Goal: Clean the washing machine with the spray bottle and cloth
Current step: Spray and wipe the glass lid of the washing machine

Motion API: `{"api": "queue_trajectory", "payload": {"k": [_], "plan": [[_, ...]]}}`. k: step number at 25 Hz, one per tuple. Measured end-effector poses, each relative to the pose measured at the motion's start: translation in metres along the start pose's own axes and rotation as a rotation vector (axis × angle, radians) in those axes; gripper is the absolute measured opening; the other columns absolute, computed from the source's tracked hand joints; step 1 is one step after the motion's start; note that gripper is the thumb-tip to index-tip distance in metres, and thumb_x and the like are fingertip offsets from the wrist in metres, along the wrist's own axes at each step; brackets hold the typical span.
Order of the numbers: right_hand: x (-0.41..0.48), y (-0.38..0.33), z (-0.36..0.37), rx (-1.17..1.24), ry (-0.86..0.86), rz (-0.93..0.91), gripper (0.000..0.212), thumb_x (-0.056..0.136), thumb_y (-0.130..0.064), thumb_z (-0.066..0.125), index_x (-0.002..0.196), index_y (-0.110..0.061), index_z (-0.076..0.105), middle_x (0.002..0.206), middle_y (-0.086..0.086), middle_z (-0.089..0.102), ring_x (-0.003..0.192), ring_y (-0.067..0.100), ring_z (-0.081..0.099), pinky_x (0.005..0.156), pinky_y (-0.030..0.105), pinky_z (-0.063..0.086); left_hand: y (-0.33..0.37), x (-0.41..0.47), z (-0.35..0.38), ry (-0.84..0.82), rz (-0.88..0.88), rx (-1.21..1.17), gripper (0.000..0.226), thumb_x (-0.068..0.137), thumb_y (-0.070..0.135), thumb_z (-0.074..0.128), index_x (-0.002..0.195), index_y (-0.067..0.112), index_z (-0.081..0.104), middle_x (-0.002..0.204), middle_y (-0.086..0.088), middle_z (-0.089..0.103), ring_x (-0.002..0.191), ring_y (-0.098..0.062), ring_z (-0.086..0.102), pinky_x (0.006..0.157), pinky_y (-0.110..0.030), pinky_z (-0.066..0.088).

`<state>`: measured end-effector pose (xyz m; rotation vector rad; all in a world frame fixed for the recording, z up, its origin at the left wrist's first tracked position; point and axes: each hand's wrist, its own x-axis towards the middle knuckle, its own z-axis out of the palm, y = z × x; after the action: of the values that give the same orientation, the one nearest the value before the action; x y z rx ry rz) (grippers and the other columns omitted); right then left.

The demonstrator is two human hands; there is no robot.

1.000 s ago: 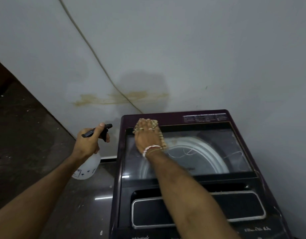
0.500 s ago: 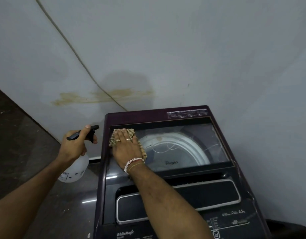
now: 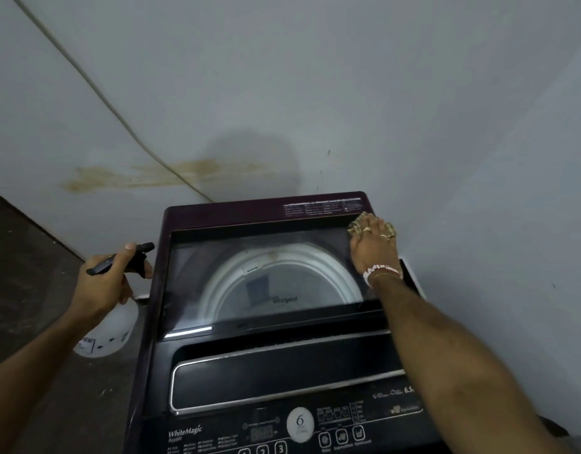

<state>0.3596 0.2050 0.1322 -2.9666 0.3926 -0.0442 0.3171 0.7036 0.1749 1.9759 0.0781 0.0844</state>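
Note:
A dark maroon top-load washing machine (image 3: 236, 211) fills the lower middle, with a glass lid showing the white drum. My right hand (image 3: 372, 249) lies flat at the lid's far right corner, pressing a beige cloth (image 3: 355, 224) whose edge shows past the fingertips. My left hand (image 3: 105, 285) is off the machine's left side, gripping a white spray bottle (image 3: 114, 332) by its black trigger head; the nozzle points toward the machine.
A pale wall with a brown stain (image 3: 158, 176) stands right behind and to the right of the machine. A cable (image 3: 96, 90) runs down the wall behind the machine. Dark floor (image 3: 23, 267) lies to the left. The control panel (image 3: 299, 430) is nearest me.
My right hand has swept the cloth across the lid from the far left corner to the far right corner. The left hand with the bottle stays beside the machine.

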Motion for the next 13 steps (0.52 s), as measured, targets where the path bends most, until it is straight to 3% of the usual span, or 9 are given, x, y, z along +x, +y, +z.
{"api": "queue_trajectory", "payload": {"k": [4,13], "plan": [[-0.011,-0.030,0.002,0.001,-0.038,0.046,0.059,0.105,-0.027,0.029,0.160,-0.007,0.020,0.166,0.011,0.023,0.153,0.030,0.020,0.126,0.050,0.013,-0.009,-0.012,-0.016,0.007,0.000,-0.013,0.061,0.105,0.050,0.045,0.084,0.000,0.074,0.082,-0.014,0.078,0.033,-0.018,0.049,0.035,-0.023,0.041],[-0.104,-0.262,0.039,0.063,-0.167,-0.320,0.061,0.104,-0.027,0.029,0.160,-0.004,0.017,0.167,0.011,0.019,0.155,0.030,0.014,0.122,0.056,0.017,-0.005,-0.016,-0.025,-0.003,0.026,-0.044,0.058,0.110,0.038,0.045,0.081,-0.004,0.074,0.080,-0.017,0.077,0.031,-0.016,0.047,0.034,-0.020,0.039]]}}
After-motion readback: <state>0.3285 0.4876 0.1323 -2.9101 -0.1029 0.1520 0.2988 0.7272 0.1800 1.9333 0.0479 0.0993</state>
